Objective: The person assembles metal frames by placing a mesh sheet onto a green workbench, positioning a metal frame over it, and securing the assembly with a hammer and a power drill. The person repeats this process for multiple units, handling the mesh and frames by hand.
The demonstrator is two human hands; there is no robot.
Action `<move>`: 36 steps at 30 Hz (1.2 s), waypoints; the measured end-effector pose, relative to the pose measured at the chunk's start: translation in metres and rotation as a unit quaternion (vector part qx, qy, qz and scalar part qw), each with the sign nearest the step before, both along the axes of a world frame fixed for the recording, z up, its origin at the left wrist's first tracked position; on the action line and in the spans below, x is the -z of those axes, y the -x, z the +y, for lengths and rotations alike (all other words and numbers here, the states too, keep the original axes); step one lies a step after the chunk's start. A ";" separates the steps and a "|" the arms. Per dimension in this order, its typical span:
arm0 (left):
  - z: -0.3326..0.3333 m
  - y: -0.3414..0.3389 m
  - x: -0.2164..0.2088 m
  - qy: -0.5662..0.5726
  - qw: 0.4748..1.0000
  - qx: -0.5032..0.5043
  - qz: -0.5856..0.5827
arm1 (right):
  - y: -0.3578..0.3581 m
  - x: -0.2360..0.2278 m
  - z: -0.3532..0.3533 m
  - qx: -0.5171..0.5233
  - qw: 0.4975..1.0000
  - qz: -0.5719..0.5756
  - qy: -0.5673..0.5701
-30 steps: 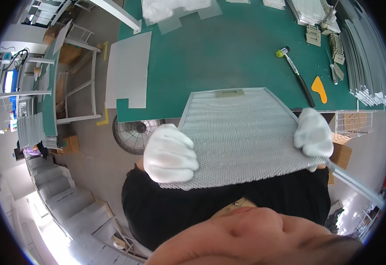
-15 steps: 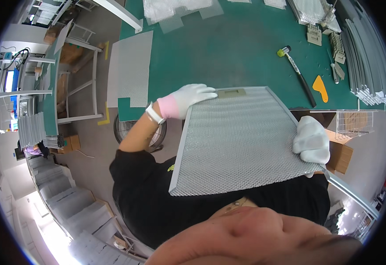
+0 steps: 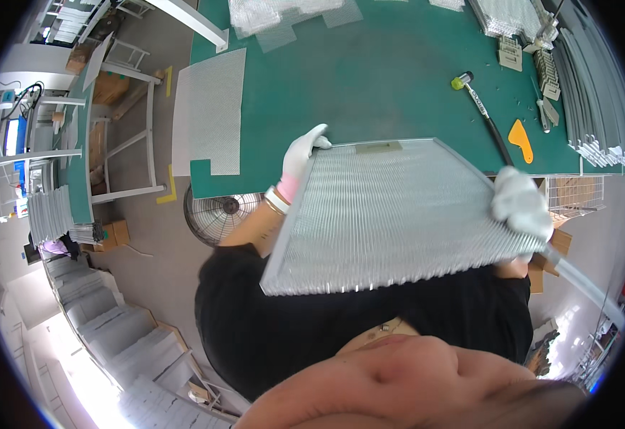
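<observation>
A silver metal mesh filter panel is held tilted over the near edge of the green table. Metal framing borders its far, left and right sides, while the near side shows bare, jagged mesh. My left hand, in a white glove with a pink cuff, grips the far left corner, its fingers partly hidden behind the panel. At the right side my gloved right hand, smeared by motion, is closed over the frame. A loose-ended metal frame strip sticks out from the panel's near right corner. A beige plate sits on the far side.
On the green table lie a mallet, an orange scraper, a screwdriver and stacked metal strips. Mesh sheets lie at left. Below the table edge stand a fan and a wire basket.
The panel's near edge has risen and its tilt has changed. My left hand now wraps the corner instead of lying along the far edge; my right hand has shifted right and farther away.
</observation>
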State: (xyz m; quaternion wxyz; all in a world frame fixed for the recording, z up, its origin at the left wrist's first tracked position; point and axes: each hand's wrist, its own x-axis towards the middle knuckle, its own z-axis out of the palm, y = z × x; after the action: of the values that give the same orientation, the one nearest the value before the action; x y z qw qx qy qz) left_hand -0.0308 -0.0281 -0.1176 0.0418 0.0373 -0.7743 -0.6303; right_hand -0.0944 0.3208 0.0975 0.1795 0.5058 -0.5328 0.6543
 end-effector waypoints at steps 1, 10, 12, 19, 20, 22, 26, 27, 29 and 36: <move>0.011 -0.007 -0.003 0.177 0.980 -0.050 0.076 | -0.005 0.004 -0.008 0.067 0.996 -0.034 0.041; 0.079 -0.009 -0.076 0.210 0.940 -0.257 0.076 | 0.074 0.005 -0.038 0.363 0.908 -0.206 0.046; 0.080 -0.005 -0.085 0.210 0.938 -0.269 0.065 | 0.086 0.018 -0.024 0.387 0.906 -0.168 -0.027; 0.076 0.001 -0.080 0.263 0.922 -0.280 -0.045 | 0.077 0.010 -0.029 0.414 0.902 -0.109 -0.061; 0.070 0.002 -0.076 0.269 0.930 -0.249 -0.024 | 0.076 0.009 -0.029 0.419 0.899 -0.107 -0.066; 0.043 0.003 -0.073 0.281 0.941 -0.190 0.019 | 0.075 0.010 -0.027 0.433 0.893 -0.090 -0.081; 0.001 0.016 -0.147 0.017 0.994 -0.022 0.108 | 0.085 0.031 -0.004 0.353 0.923 -0.150 -0.027; 0.003 0.020 -0.170 -0.024 0.978 -0.017 0.205 | 0.086 0.036 0.000 0.324 0.930 -0.171 -0.008; 0.006 0.029 -0.204 -0.041 0.950 -0.017 0.309 | 0.080 0.037 0.002 0.281 0.940 -0.192 0.017; 0.016 0.019 -0.218 -0.009 0.931 -0.011 0.364 | 0.049 0.008 -0.018 0.115 0.986 -0.119 0.028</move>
State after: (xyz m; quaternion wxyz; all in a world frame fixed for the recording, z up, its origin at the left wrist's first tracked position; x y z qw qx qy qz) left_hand -0.0500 -0.0123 0.1007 0.3278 -0.1861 -0.6998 -0.6068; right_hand -0.1429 0.3033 0.0893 0.2027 0.3545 -0.5862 0.6998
